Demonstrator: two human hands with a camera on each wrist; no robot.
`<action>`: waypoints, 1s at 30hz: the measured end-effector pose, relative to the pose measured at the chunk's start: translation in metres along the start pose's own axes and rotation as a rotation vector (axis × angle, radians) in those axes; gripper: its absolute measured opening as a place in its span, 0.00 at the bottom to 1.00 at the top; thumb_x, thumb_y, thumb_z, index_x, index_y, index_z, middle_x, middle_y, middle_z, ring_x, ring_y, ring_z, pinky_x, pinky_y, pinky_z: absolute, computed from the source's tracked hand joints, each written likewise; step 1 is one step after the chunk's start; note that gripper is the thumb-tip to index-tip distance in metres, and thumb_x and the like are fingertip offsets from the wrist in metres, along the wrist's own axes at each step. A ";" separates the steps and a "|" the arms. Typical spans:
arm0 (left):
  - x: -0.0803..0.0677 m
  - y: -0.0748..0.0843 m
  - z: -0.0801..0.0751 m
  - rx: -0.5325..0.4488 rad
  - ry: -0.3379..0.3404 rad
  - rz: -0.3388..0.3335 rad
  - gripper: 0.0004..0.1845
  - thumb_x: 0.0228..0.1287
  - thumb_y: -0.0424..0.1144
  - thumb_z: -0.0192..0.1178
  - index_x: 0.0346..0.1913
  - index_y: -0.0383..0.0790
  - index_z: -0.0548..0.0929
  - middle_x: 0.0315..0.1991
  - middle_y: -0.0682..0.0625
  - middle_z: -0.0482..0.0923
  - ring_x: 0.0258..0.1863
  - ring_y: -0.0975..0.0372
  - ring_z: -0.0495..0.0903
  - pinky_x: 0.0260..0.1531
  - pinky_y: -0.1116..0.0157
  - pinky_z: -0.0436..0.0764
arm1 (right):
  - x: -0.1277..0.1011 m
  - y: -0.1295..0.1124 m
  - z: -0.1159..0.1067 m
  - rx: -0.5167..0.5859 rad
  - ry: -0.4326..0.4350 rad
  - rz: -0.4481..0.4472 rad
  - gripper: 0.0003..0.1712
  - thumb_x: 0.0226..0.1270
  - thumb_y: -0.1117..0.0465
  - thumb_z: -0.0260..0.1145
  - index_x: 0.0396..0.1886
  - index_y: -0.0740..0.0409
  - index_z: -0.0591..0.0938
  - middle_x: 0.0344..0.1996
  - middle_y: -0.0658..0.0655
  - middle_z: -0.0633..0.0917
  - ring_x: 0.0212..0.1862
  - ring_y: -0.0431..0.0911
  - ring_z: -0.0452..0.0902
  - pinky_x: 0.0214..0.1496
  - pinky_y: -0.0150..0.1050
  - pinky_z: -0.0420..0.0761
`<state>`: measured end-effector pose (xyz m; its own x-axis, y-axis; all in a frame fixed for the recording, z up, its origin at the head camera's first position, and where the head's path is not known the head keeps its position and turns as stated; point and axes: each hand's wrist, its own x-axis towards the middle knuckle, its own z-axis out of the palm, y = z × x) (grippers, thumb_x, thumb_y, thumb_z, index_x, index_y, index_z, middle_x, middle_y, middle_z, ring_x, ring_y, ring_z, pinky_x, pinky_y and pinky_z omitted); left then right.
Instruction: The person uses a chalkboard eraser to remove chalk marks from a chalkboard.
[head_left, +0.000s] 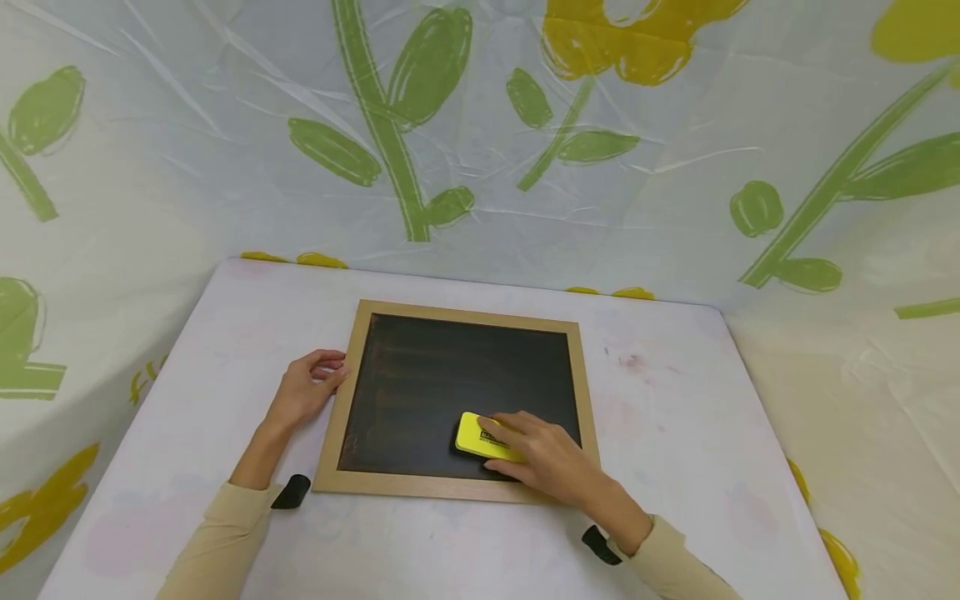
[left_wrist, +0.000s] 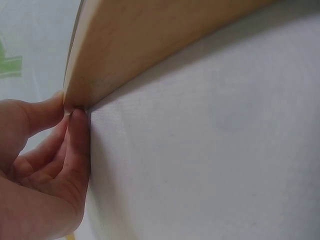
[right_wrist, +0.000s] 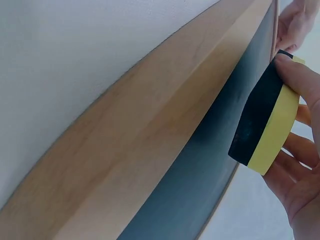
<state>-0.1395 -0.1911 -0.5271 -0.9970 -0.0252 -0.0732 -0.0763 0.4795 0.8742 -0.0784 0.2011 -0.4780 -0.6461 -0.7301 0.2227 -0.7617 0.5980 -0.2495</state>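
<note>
Left hand (head_left: 306, 392) curling loosely against the left wooden edge of the chalkboard (head_left: 420, 392), thumb and fingertips (left_wrist: 75, 117) touching the frame's outer side, steadying rather than wrapping it. Chalkboard lying flat at the middle of the white table (head_left: 675, 417), dark surface facing up. Yellow eraser (head_left: 483, 437) sitting on the board's lower right area, black felt pressing down on the slate. Right hand (head_left: 551, 462) gripping the eraser from above, fingers and thumb pinching its sides.
</note>
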 end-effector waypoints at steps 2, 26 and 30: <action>-0.001 0.000 0.000 0.004 0.004 0.008 0.20 0.73 0.37 0.64 0.60 0.26 0.79 0.51 0.33 0.82 0.44 0.48 0.82 0.33 0.76 0.80 | -0.001 0.001 -0.001 0.013 0.010 0.009 0.36 0.63 0.48 0.77 0.69 0.53 0.79 0.57 0.56 0.85 0.53 0.48 0.84 0.49 0.41 0.86; -0.004 0.004 0.000 -0.009 -0.005 0.001 0.20 0.74 0.36 0.63 0.60 0.26 0.78 0.51 0.33 0.81 0.44 0.48 0.82 0.32 0.76 0.80 | -0.034 0.037 -0.026 0.152 0.168 0.251 0.39 0.54 0.56 0.83 0.66 0.58 0.81 0.56 0.60 0.86 0.54 0.55 0.84 0.50 0.49 0.86; -0.005 0.006 0.000 -0.019 -0.001 0.009 0.19 0.73 0.35 0.64 0.60 0.25 0.79 0.50 0.32 0.81 0.43 0.48 0.82 0.32 0.76 0.80 | -0.039 0.048 -0.028 0.154 0.206 0.272 0.38 0.53 0.58 0.84 0.65 0.59 0.82 0.56 0.61 0.86 0.54 0.56 0.84 0.51 0.50 0.86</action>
<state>-0.1351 -0.1880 -0.5219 -0.9976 -0.0202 -0.0655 -0.0674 0.4632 0.8837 -0.0911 0.2678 -0.4721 -0.8321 -0.4599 0.3101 -0.5546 0.6927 -0.4610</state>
